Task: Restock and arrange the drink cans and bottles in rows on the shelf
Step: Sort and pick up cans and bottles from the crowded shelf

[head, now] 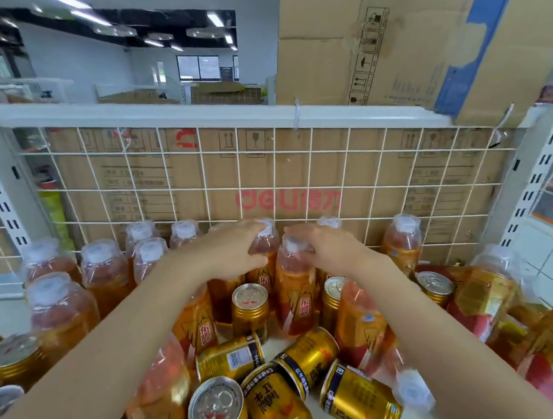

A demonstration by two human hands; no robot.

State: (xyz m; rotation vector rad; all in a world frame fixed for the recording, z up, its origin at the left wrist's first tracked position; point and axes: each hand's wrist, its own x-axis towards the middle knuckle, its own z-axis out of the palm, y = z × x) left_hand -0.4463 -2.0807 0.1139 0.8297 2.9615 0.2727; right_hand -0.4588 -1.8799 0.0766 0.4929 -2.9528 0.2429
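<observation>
Head view: fingers of left hand [233,252] grip rear bottle [269,239], those of right hand [329,246] front bottle [294,286], toppled cans [304,357] nearer.

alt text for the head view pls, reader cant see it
Two hands reach over a shelf crowded with drinks: the left hand grips the top of a rear bottle, the right hand the top of a nearer bottle. Gold cans lie tipped at the front; a white wire grid backs the shelf.

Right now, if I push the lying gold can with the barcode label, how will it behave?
The barcode can lies on its round side, so it would probably roll. Neighbouring lying cans are close, so it likely stops soon. Its glossy metal may feel slippery.
</observation>
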